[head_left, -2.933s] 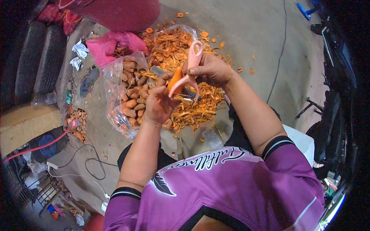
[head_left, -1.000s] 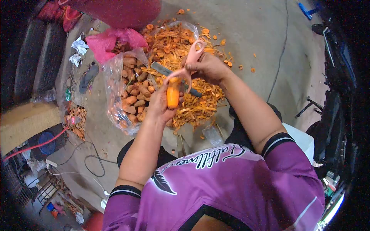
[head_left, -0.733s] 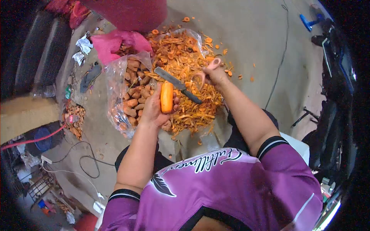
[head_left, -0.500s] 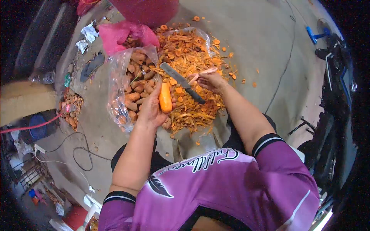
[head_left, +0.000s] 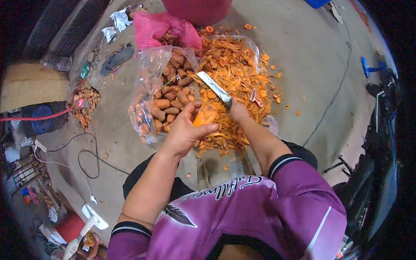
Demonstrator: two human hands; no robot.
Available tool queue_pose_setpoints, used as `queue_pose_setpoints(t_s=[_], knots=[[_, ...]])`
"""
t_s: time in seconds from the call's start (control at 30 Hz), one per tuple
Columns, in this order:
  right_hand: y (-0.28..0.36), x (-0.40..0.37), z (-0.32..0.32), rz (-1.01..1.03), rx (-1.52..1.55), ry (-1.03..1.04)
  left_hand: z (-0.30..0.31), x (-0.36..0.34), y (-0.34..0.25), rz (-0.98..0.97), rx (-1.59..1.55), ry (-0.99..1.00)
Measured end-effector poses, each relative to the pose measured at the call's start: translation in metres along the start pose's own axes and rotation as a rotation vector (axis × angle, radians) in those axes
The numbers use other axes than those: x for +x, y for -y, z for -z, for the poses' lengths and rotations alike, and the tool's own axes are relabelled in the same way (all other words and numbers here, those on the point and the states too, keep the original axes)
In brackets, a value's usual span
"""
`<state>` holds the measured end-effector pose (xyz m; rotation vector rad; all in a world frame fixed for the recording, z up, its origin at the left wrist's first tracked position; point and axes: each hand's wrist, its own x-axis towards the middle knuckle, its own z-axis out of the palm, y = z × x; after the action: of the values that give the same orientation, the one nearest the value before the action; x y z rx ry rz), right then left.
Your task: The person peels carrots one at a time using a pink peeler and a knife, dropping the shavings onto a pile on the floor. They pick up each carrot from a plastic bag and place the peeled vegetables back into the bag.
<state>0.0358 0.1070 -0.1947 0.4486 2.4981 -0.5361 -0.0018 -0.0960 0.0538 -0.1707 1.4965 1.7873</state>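
My left hand (head_left: 184,133) is wrapped round a peeled orange sweet potato (head_left: 205,115), its thumb lying along the near side. To the right of it, my right hand (head_left: 238,111) grips the handle of a knife (head_left: 214,88). The broad blade points up and left over the peelings, apart from the sweet potato. A pink peeler (head_left: 257,100) lies on the heap of orange peelings (head_left: 238,56), just right of the knife hand. Unpeeled sweet potatoes (head_left: 173,95) fill a clear plastic bag (head_left: 145,82) beyond my left hand.
Behind the bag stand a pink mesh sack (head_left: 151,28) and a large dark-pink tub (head_left: 199,11). A sandal (head_left: 117,60) lies on the floor to the left. Cables (head_left: 97,158) run along the floor, and a cut-off pile (head_left: 82,108) sits at left.
My right hand has let go of the pink peeler, which now rests on the peelings, and has picked up the knife. The sweet potato has moved slightly right in my left hand.
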Motion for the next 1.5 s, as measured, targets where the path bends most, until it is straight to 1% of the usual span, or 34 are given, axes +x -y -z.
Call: queue_pose_setpoints(t_s=[0.07,0.13,0.17,0.2,0.3,0.4,0.5,0.53,0.63,0.67,0.77,0.87,0.97,1.07,1.17,1.37,1.47,1.5], knots=[[0.015,-0.004,0.020,-0.036,0.074,0.032,-0.004,0.002,-0.001,-0.030,0.015,0.057],[0.026,-0.009,0.052,-0.164,0.570,0.313,-0.006,0.006,-0.001,-0.050,0.052,0.137],[0.033,-0.017,0.071,-0.223,0.823,0.452,-0.009,0.006,-0.004,-0.051,0.035,0.137],[0.045,-0.037,0.098,-0.263,0.964,0.452,-0.012,0.006,-0.006,-0.050,0.019,0.137],[0.057,-0.091,0.160,-0.008,1.417,0.321,-0.020,0.007,-0.012,-0.079,-0.039,0.170],[0.044,-0.121,0.195,0.040,1.505,0.222,-0.026,0.012,-0.010,-0.087,-0.091,0.211],[0.038,-0.152,0.214,0.068,1.285,0.087,-0.036,0.014,-0.010,-0.095,-0.083,0.244],[0.036,-0.155,0.212,0.054,1.336,0.066,-0.039,0.013,-0.012,-0.081,-0.099,0.260],[0.033,-0.161,0.219,0.023,0.963,0.054,-0.046,0.017,-0.010,-0.053,-0.128,0.266],[0.026,-0.154,0.214,0.087,0.991,0.053,-0.048,0.020,-0.009,-0.050,-0.136,0.261],[0.030,-0.155,0.221,0.146,0.973,0.083,-0.052,0.026,-0.007,-0.048,-0.130,0.248],[0.023,-0.146,0.212,0.135,0.913,0.041,-0.057,0.032,-0.004,-0.091,-0.129,0.265],[0.023,-0.147,0.213,0.076,0.918,0.075,-0.059,0.039,0.000,-0.071,-0.112,0.303],[0.014,-0.137,0.200,0.130,0.866,-0.045,-0.062,0.038,-0.004,-0.039,-0.107,0.290],[0.013,-0.137,0.199,0.072,0.868,-0.060,-0.062,0.041,-0.002,-0.062,-0.074,0.291],[0.019,-0.143,0.206,0.125,0.927,-0.011,-0.064,0.040,-0.003,-0.066,-0.075,0.292],[0.016,-0.140,0.198,0.106,0.790,-0.053,-0.063,0.039,-0.004,-0.074,0.019,0.268],[0.015,-0.138,0.194,0.137,0.798,-0.066,-0.063,0.039,-0.006,-0.069,0.027,0.267]])
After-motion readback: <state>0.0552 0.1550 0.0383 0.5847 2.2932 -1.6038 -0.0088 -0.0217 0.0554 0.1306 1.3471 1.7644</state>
